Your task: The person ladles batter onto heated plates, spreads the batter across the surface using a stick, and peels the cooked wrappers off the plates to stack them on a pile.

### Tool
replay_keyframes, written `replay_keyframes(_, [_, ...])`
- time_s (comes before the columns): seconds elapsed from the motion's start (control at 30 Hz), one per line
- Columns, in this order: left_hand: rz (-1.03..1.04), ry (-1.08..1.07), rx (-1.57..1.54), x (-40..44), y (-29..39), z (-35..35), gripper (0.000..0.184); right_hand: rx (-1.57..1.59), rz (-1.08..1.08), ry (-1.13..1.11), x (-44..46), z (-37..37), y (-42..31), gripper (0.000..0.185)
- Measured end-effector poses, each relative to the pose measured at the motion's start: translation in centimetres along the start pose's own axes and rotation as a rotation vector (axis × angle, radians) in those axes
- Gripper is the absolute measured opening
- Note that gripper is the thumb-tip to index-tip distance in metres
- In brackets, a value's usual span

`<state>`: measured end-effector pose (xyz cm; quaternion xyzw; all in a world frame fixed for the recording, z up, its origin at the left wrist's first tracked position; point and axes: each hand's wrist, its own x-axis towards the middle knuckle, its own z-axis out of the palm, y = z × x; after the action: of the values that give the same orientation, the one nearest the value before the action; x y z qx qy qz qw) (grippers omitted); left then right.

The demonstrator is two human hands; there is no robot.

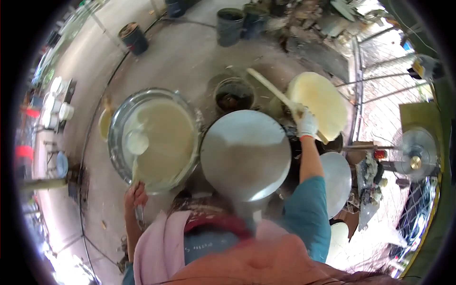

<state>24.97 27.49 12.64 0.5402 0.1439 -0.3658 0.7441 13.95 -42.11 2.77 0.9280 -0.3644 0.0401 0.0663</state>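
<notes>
My bare left hand [136,194] is closed around the handle of a ladle [137,142], whose round bowl is over the pale batter [166,137] in a wide metal basin [113,128]. Whether the bowl touches the batter is hard to tell. A white glove with an orange cuff covers my right hand [306,122], its fingers wrapped around a long wooden stick [270,86]. Beside that hand is a large round pale-yellow piece [322,99], partly behind the hand and stick. Between my arms lies a round grey-white surface [245,152], smooth and partly shiny.
A dark round pot [234,95] stands beyond the grey-white surface. Another light disc [334,183] is by my right elbow. A fan [415,161] stands at the right near a mesh fence. Dark bins [230,27] and piled debris [308,21] are farther away.
</notes>
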Motion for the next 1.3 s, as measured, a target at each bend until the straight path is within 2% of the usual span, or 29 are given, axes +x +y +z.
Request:
replay_keyframes(0.1, [-0.078,-0.099,0.143,1.4,0.8,-2.2,0.042,0.023,0.047,0.007,-3.0,-4.8,-3.6,0.031])
replay_keyframes(0.13, [-0.122,-0.019,0.065,2.0,0.9,-2.3,0.042,0.051,0.074,-0.013,-4.6,-5.5,-4.7,0.033])
replay_keyframes(0.17, [-0.163,-0.055,0.101,3.2,0.7,-4.3,0.035,0.162,0.119,-0.053,-6.7,-5.9,-5.6,0.037])
replay_keyframes(0.23, [0.009,-0.082,0.838,6.7,-2.6,-9.6,0.025,0.384,0.197,-0.112,-12.8,-8.7,-8.8,0.044])
replay_keyframes(0.27, [0.09,-0.12,1.153,8.0,-2.4,-10.1,0.026,0.496,0.229,-0.126,-16.4,-10.6,-11.2,0.048])
replay_keyframes(0.33, [0.392,-0.238,1.54,10.7,-2.3,-12.1,0.022,0.754,0.225,-0.141,-24.7,-10.1,-13.5,0.05])
replay_keyframes(0.37, [0.616,-0.309,1.594,12.6,-2.6,-13.4,0.02,0.762,0.268,-0.209,-28.6,-10.3,-15.1,0.051])
replay_keyframes(0.4, [0.565,-0.414,1.693,15.2,-3.2,-13.8,0.019,0.767,0.311,-0.278,-32.2,-10.7,-17.1,0.052])
replay_keyframes(0.43, [0.509,-0.515,1.785,17.7,-3.8,-13.4,0.017,0.83,0.29,-0.196,-35.2,-11.1,-19.4,0.051])
replay_keyframes(0.47, [0.441,-0.497,1.824,20.0,-4.3,-12.4,0.017,0.893,0.265,-0.115,-37.9,-11.4,-21.8,0.051])
replay_keyframes(0.5, [0.37,-0.48,1.867,22.1,-4.8,-11.5,0.016,0.998,0.403,-0.159,-40.2,-11.5,-23.7,0.051])
replay_keyframes(0.53, [0.433,-0.491,1.82,23.5,-4.8,-10.7,0.017,1.101,0.542,-0.198,-42.3,-11.6,-25.1,0.052])
replay_keyframes(0.57, [0.5,-0.493,1.771,25.0,-4.6,-10.1,0.018,1.063,0.534,-0.2,-44.3,-11.2,-26.1,0.052])
replay_keyframes(0.67, [0.538,-0.711,1.733,32.2,-9.5,-14.2,0.023,1.128,0.668,-0.276,-48.6,-11.3,-28.8,0.05])
replay_keyframes(0.83, [-0.453,-0.664,0.689,25.8,-12.7,-20.3,0.027,1.27,0.754,-0.377,-55.2,-10.5,-32.0,0.056])
replay_keyframes(0.9, [-0.663,-0.579,0.491,21.6,-13.3,-21.8,0.029,1.356,0.733,-0.448,-59.4,-9.7,-32.9,0.057])
replay_keyframes(0.93, [-0.704,-0.536,0.521,19.1,-13.4,-21.5,0.031,1.362,0.695,-0.454,-60.8,-10.1,-33.9,0.057])
replay_keyframes(0.97, [-0.746,-0.491,0.547,16.6,-13.8,-21.4,0.033,1.11,0.745,-0.637,-62.3,-10.9,-34.4,0.051])
replay_keyframes(1.0, [-0.786,-0.516,0.379,14.4,-14.3,-21.3,0.034,1.106,0.778,-0.65,-64.4,-10.7,-35.4,0.042])
replay_keyframes(1.03, [-0.816,-0.542,0.213,12.5,-14.7,-21.3,0.034,1.122,0.704,-0.662,-66.3,-10.4,-36.1,0.041])
replay_keyframes(1.13, [-0.836,-0.648,-0.385,7.1,-16.0,-19.9,0.032,1.192,0.589,-0.814,-71.1,-8.4,-36.1,0.042])
replay_keyframes(1.17, [-0.774,-0.694,-0.54,4.8,-15.5,-18.5,0.028,1.22,0.565,-0.882,-72.2,-8.0,-35.9,0.043])
replay_keyframes(1.27, [-0.712,-0.632,-0.766,-0.6,-13.1,-15.6,0.025,1.3,0.535,-0.852,-72.3,-11.4,-35.1,0.045])
replay_keyframes(1.3, [-0.682,-0.672,-0.79,-1.9,-11.7,-15.0,0.026,1.349,0.543,-0.824,-72.4,-11.9,-34.7,0.044])
